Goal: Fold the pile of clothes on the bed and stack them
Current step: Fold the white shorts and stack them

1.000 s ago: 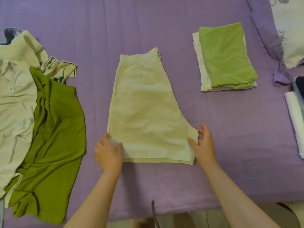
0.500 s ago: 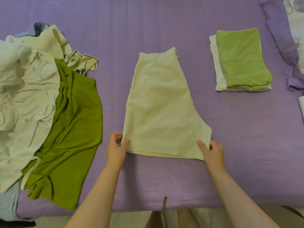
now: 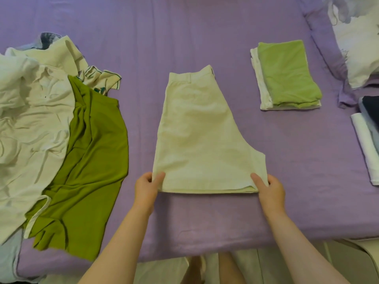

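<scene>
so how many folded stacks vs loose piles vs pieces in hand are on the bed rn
Folded stacks: 2, the green-topped stack and the stack at the right edge, which is cut off by the frame
Loose pile: 1, the unfolded heap on the left
In hand: 1, the beige shorts, pinched at the hem by the left hand and right hand
Total: 4
</scene>
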`<control>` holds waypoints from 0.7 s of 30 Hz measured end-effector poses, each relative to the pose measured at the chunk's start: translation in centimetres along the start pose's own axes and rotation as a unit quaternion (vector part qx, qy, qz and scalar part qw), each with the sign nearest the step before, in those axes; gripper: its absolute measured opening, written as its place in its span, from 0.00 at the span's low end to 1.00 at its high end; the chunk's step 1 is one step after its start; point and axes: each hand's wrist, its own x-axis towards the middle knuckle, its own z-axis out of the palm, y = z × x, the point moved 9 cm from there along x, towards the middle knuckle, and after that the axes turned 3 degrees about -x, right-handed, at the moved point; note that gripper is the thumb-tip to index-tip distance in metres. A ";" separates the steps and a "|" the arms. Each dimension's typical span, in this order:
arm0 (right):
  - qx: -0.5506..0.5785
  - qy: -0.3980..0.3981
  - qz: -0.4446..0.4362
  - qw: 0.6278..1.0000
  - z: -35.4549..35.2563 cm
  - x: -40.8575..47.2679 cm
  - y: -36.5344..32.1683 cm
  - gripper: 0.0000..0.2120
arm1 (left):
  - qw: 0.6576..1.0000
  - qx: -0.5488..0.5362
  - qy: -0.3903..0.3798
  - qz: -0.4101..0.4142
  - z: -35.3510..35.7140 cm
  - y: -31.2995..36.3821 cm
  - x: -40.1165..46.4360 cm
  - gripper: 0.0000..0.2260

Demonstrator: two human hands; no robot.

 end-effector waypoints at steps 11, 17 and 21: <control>-0.154 0.067 -0.025 0.985 -1.6 -0.4 -0.8 0.21 | 0.927 0.335 0.105 0.129 0.8 1.8 -2.1 0.22; -0.307 -0.069 -0.285 0.905 7.5 0.2 -8.3 0.23 | 0.771 0.490 -0.068 0.401 11.9 6.0 -2.8 0.29; -0.457 -0.115 -0.389 0.792 13.5 1.3 -9.5 0.25 | 0.770 0.557 -0.074 0.303 13.8 4.3 2.2 0.26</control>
